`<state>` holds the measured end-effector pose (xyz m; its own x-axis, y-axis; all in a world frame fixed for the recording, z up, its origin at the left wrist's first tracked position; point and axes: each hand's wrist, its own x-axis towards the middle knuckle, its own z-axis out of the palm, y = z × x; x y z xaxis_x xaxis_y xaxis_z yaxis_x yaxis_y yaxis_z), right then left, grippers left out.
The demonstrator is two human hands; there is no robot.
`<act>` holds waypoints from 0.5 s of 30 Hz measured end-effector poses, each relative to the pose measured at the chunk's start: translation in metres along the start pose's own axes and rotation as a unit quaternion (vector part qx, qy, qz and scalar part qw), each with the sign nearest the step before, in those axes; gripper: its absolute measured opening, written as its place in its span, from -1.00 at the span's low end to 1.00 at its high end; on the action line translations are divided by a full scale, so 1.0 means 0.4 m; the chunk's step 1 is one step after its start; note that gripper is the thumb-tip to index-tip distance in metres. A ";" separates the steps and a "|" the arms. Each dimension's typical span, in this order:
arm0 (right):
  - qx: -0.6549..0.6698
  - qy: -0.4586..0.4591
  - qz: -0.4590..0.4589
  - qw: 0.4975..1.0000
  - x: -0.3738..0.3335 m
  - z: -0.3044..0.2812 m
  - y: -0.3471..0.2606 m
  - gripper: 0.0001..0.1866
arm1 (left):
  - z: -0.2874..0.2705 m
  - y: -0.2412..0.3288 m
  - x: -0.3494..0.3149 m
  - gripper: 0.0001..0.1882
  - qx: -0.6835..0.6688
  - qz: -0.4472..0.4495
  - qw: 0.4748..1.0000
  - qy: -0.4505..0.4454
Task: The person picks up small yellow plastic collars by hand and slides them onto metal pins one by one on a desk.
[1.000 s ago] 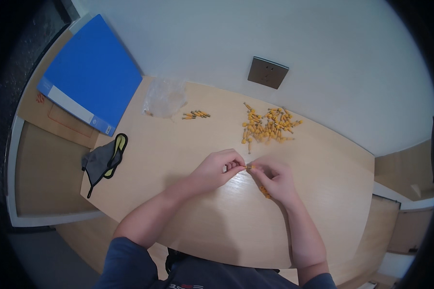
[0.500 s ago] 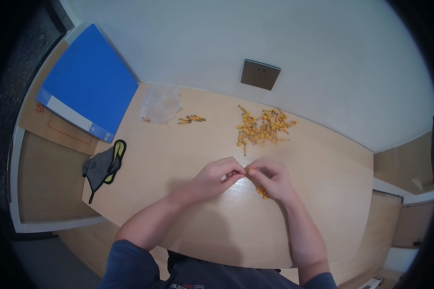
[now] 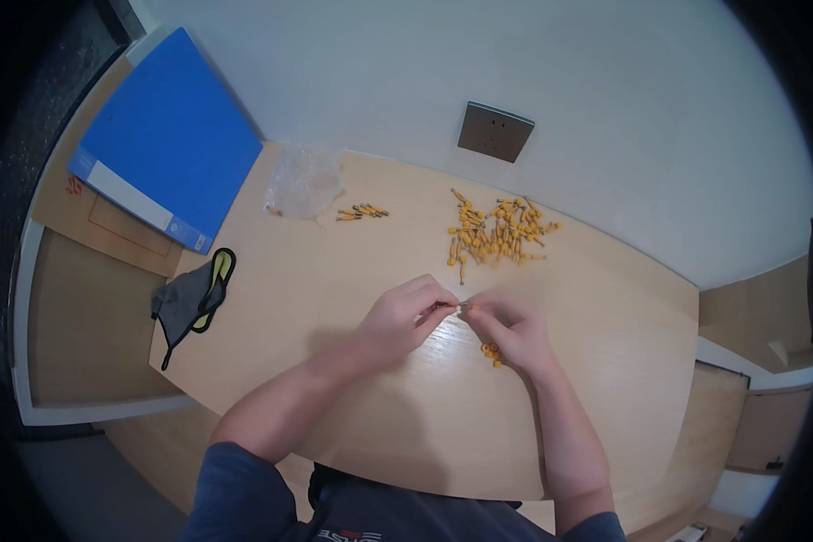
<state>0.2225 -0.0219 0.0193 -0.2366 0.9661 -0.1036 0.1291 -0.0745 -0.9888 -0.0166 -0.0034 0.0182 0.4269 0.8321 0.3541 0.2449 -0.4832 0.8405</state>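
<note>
Above the middle of the table, my left hand (image 3: 411,312) pinches one end of a small metal-tipped piece (image 3: 463,304). At its other end are the fingertips of my right hand (image 3: 515,332), closed on a bit of yellow; the fingers hide most of it. Several small loose yellow caps (image 3: 492,353) lie against the underside of my right hand. Farther off is a heap of yellow plastic pieces with metal pins (image 3: 497,233), many with a yellow collar. To its left lies a small group of slimmer yellow pieces with dark metal tips (image 3: 363,212).
A crumpled clear plastic bag (image 3: 303,183) lies at the table's far left. Beside it a blue binder (image 3: 167,135) leans over a brown paper envelope (image 3: 72,217). A grey pouch with black and yellow trim (image 3: 192,303) sits at the left edge. A dark wall socket (image 3: 496,132) is behind.
The view has shifted slightly. My fingertips have drawn a little apart, and more of the metal between them shows now.
</note>
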 end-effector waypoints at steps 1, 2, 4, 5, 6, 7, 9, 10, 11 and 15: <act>-0.006 0.009 -0.014 1.000 0.003 0.002 -0.004 -0.84 | -0.002 -0.001 0.004 -0.85 -0.001 0.002 1.000 0.002; -0.012 0.019 -0.029 0.999 0.003 0.003 -0.008 -0.84 | -0.002 0.000 0.005 -0.86 -0.002 0.004 1.000 0.003; -0.019 0.010 -0.034 0.999 0.000 0.003 -0.015 -0.85 | -0.005 0.010 0.005 -0.87 -0.009 -0.003 1.000 -0.019; -0.026 0.001 -0.039 0.999 -0.001 0.003 -0.017 -0.86 | -0.006 0.013 0.006 -0.88 -0.016 -0.009 0.999 -0.040; -0.026 0.001 -0.039 0.999 0.000 0.002 -0.014 -0.86 | -0.004 0.010 0.006 -0.88 -0.016 -0.009 0.999 -0.040; -0.024 0.000 -0.043 0.999 0.000 0.002 -0.009 -0.87 | -0.001 0.005 0.005 -0.88 -0.015 0.002 0.999 -0.032; -0.023 -0.002 -0.048 0.999 0.002 0.001 0.000 -0.89 | -0.002 0.003 0.003 -0.87 -0.013 0.013 1.000 -0.022; -0.035 -0.005 -0.061 0.998 0.003 -0.001 0.004 -0.89 | -0.005 0.008 0.005 -0.88 -0.006 0.006 1.000 -0.030; -0.047 -0.008 -0.075 0.996 0.003 -0.002 0.006 -0.89 | -0.007 0.010 0.006 -0.88 0.001 -0.001 0.999 -0.038; -0.064 -0.015 -0.102 0.993 0.003 0.003 -0.003 -0.88 | 0.002 -0.006 -0.002 -0.90 0.013 0.016 1.000 -0.022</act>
<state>0.2208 -0.0210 0.0201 -0.2994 0.9497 0.0918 0.1964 0.1556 -0.9681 -0.0169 -0.0028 0.0155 0.4722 0.8034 0.3629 0.2521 -0.5175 0.8177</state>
